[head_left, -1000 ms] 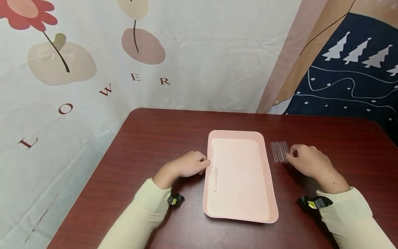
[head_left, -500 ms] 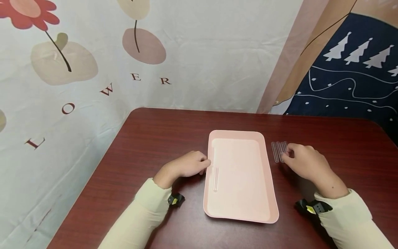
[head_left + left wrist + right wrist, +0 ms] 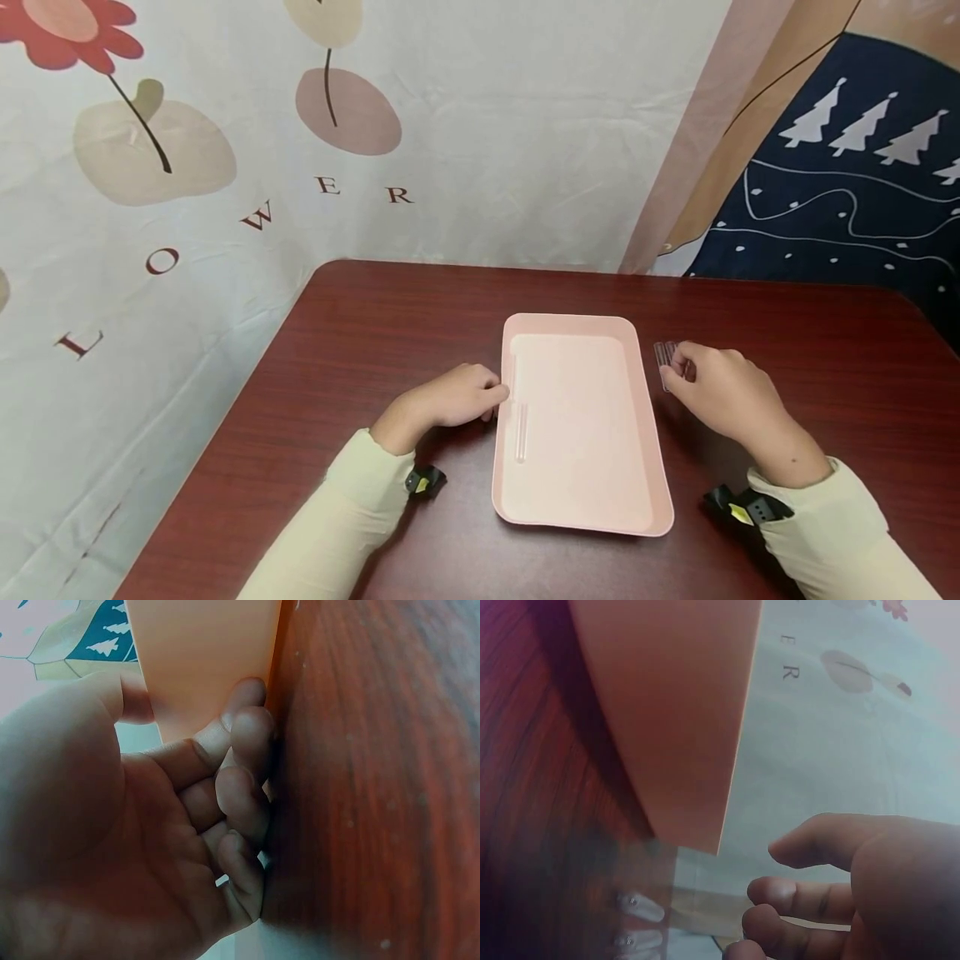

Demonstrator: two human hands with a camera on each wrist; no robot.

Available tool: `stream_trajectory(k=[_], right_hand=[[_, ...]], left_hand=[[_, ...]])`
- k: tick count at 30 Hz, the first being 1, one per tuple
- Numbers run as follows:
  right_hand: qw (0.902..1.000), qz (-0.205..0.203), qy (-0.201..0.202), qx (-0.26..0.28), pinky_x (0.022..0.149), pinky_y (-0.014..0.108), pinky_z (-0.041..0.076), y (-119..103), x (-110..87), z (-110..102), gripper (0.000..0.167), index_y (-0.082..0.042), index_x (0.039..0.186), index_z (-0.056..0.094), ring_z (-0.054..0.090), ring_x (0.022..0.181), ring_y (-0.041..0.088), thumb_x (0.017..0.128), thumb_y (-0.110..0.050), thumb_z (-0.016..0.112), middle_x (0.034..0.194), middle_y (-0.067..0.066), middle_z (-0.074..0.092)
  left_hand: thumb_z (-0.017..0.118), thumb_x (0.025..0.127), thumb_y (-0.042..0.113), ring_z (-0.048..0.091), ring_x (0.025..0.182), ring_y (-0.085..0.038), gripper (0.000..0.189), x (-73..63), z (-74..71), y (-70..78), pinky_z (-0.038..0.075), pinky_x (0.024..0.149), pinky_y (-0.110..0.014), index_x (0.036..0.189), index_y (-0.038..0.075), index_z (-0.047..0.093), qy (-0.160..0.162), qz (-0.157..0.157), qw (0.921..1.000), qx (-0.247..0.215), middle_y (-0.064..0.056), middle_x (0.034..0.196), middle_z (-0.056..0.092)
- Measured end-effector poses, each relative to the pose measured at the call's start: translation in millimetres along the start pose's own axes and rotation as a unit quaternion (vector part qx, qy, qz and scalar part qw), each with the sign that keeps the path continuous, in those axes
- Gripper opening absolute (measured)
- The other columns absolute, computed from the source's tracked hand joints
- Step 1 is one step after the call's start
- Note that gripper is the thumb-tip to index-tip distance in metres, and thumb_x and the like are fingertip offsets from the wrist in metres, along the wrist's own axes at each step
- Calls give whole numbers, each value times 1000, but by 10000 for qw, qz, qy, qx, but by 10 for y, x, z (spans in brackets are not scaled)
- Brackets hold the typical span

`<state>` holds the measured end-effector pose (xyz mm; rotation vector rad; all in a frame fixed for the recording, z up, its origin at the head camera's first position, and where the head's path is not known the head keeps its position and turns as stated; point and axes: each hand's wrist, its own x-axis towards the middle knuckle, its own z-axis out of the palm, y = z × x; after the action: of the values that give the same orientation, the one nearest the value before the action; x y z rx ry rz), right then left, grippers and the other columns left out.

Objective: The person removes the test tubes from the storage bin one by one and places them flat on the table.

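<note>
A pale pink tray (image 3: 581, 433) lies on the dark red table. My left hand (image 3: 457, 396) holds its left side, thumb over the rim and curled fingers (image 3: 251, 735) at the outer wall. One thin clear tube (image 3: 521, 433) with a rounded end lies inside along the left wall, with a fainter one farther up. Right of the tray, my right hand (image 3: 723, 392) hovers over a row of similar clear tubes (image 3: 664, 358), covering part of it. In the right wrist view its thumb and fingers are apart with nothing between them, and tube ends (image 3: 640, 906) show on the table.
The wooden table (image 3: 390, 333) reaches back to a printed cloth (image 3: 487, 167) with flowers and letters. A dark blue cloth with white trees (image 3: 862, 192) hangs at the right. Each sleeve cuff carries a black strap with a small device (image 3: 750, 504).
My right hand has moved left across the row of tubes and now covers more of it. The left hand and the tray stay in place.
</note>
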<state>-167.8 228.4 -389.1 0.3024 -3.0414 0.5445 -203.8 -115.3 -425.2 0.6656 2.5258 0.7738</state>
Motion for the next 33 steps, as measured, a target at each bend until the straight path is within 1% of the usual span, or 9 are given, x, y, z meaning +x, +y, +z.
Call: stream_trajectory(k=[8,15,23,28,33], right_hand=[[10000,-65,39,54,47,30,33,-168,33,-12,16,-13,84,61,47,57,15,94,-26,61,62,-2,53],[9997,-220,68,34,46,30,32,-280,43,8,16,-13,82,60,43,54,14,93,-24,63,60,-1,49],[9993,-350,117,37,48,29,33,-400,26,19,14,-14,82,61,44,58,15,92,-24,63,62,-1,50],[9989,-451,121,39,47,29,32,-488,1,14,14,-15,81,60,43,54,14,92,-23,63,62,-3,50],[9986,-502,125,100,46,29,34,-559,-18,-8,12,-14,83,62,43,51,13,91,-22,64,61,-3,52]], left_hand=[[41,92,25,51,55,-10,38,1,-3,3,45,61,-26,64,12,63,10,-31,10000,-26,3,58,59],[41,92,25,51,54,-10,38,-6,-13,18,44,61,-25,64,11,64,37,-47,10000,-10,3,58,59],[41,92,25,51,54,-9,38,-17,-13,32,44,61,-25,64,11,63,25,-51,10000,9,3,58,59],[41,93,25,51,54,-10,39,-21,-13,35,44,61,-25,64,11,63,16,-53,10000,-7,3,57,59],[41,93,25,50,54,-9,39,-22,-9,33,44,61,-25,63,12,62,18,-38,10000,36,3,57,59]])
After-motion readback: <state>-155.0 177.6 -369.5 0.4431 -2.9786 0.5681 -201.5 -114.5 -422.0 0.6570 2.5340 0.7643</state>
